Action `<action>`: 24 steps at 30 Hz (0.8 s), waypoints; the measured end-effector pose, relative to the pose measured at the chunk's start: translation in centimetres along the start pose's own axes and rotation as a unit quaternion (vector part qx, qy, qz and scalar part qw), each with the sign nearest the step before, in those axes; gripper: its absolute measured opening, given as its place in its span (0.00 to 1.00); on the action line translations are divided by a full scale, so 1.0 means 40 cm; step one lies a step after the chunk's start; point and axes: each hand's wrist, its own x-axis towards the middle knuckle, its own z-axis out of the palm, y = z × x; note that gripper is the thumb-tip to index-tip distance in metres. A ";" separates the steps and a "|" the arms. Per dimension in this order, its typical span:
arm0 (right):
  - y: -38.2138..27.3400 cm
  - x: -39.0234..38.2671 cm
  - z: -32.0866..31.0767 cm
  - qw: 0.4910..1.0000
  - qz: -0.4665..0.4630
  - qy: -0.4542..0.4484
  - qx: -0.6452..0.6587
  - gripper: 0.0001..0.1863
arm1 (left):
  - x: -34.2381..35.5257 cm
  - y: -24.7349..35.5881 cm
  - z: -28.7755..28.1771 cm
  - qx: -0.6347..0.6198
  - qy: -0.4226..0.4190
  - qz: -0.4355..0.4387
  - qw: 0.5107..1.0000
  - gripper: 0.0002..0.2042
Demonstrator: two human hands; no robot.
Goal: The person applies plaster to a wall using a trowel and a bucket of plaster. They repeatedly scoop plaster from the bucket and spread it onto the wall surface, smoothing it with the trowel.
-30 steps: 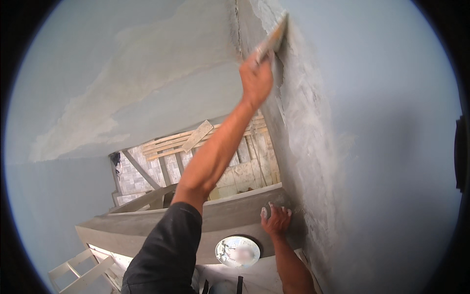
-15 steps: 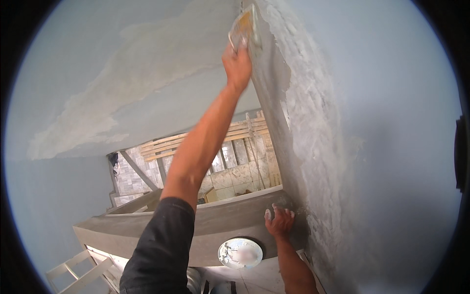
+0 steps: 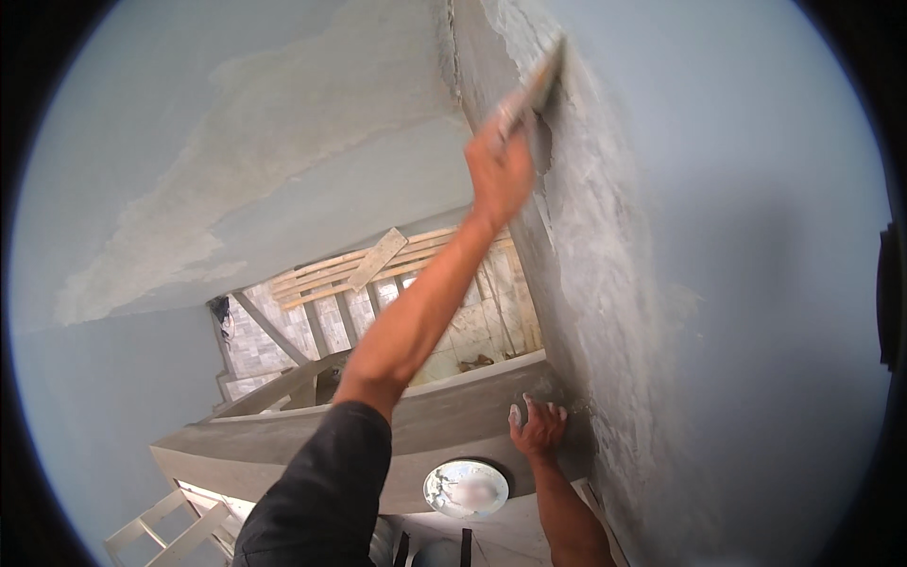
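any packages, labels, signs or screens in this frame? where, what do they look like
None in view. Only a left hand holding a trowel against the rough grey wall, a right hand braced on the grey ledge, a round white lamp below, and wooden planks behind.

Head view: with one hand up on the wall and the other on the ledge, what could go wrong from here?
1. The left hand presses a trowel high on the wet grey plaster strip; at full reach the stroke may gouge or smear it.
2. The right hand braces on the concrete ledge above an open drop; a slip might mean lost balance.
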 end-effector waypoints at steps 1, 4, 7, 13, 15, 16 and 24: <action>-0.006 0.003 -0.001 1.000 -0.005 -0.001 -0.001 0.18 | -0.057 0.022 -0.006 0.008 -0.014 0.001 1.000 0.11; -0.017 0.008 -0.010 1.000 0.001 -0.013 -0.018 0.17 | -0.215 0.058 -0.007 0.019 -0.024 0.094 0.995 0.16; -0.002 -0.001 0.000 0.999 -0.003 0.008 -0.033 0.19 | -0.321 0.125 -0.042 -0.034 -0.092 0.047 0.994 0.17; 0.001 -0.001 -0.004 1.000 0.003 0.006 -0.011 0.19 | -0.268 0.177 -0.163 0.073 -0.115 -0.142 0.980 0.13; 0.012 -0.008 0.004 1.000 -0.002 0.015 -0.008 0.19 | -0.174 0.154 -0.155 0.040 -0.036 -0.160 0.986 0.14; 0.013 -0.006 0.008 1.000 -0.008 0.022 -0.005 0.19 | -0.111 0.135 -0.142 -0.009 -0.005 -0.121 0.993 0.14; 0.003 0.000 0.000 1.000 0.009 -0.021 0.005 0.18 | 0.300 0.013 -0.038 -0.086 0.016 -0.039 0.995 0.14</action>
